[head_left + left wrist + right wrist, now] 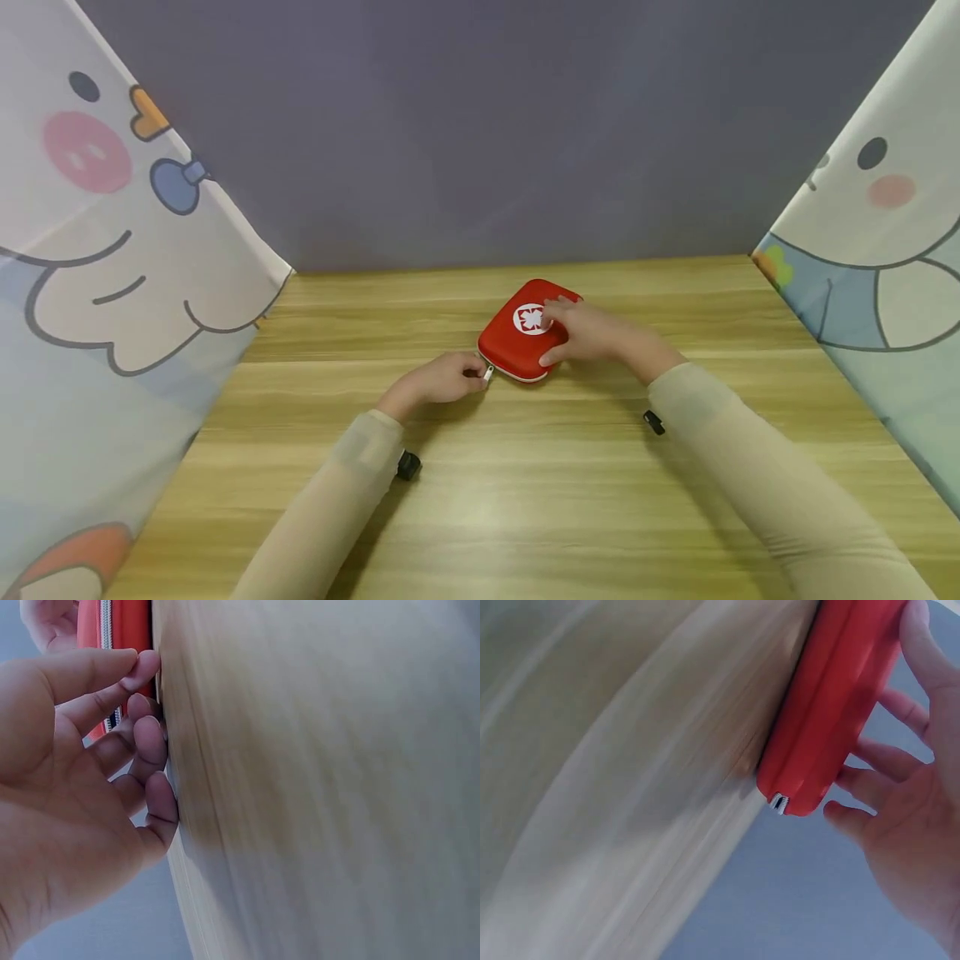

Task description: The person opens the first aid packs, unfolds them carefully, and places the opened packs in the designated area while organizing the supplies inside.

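A red zip case (512, 343) with a white round emblem (528, 318) lies on the table. At its near left corner my left hand (444, 378) pinches the zipper pull (489, 373) between thumb and index finger. The left wrist view shows the zipper teeth (106, 621) along the case's side, partly hidden behind the fingers. My right hand (588, 332) rests on the case's top at the right, its fingers spread and lightly bent. From the right wrist, a zipper end (778, 802) shows on the side of the case; the lid looks closed there.
The wood-grain table (480, 500) runs back to a grey wall (480, 133). Cloth panels with cartoon figures stand on the left (187, 292) and right (900, 275). Small black devices sit at the left wrist (408, 465) and right wrist (654, 422).
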Available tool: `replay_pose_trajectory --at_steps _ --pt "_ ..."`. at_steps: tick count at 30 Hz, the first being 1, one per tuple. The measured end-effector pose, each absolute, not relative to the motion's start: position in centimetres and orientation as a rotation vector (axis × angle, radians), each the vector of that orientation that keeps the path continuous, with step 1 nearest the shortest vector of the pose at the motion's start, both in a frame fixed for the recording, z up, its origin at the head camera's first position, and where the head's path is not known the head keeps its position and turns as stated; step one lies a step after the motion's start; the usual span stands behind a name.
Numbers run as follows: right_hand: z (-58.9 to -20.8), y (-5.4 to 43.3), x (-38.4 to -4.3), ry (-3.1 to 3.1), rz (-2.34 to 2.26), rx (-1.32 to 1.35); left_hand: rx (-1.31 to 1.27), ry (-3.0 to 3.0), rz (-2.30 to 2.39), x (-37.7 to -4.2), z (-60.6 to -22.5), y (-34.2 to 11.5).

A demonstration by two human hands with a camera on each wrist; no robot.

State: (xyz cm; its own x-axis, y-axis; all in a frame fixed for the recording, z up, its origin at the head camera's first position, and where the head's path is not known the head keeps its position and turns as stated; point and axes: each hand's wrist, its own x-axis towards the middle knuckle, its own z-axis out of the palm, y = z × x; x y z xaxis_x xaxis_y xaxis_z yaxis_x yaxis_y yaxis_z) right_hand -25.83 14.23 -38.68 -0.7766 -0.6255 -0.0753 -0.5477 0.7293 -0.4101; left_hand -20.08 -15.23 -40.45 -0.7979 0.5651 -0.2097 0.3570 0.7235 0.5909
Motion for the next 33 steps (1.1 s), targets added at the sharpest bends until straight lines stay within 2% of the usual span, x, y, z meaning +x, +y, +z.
replay_pose_trajectory --at_steps 33 --pt "-38.2 11.9 -25.1 3.037 -0.032 -0.906 0.641 2.513 0.813 -20.5 -40.2 -14.9"
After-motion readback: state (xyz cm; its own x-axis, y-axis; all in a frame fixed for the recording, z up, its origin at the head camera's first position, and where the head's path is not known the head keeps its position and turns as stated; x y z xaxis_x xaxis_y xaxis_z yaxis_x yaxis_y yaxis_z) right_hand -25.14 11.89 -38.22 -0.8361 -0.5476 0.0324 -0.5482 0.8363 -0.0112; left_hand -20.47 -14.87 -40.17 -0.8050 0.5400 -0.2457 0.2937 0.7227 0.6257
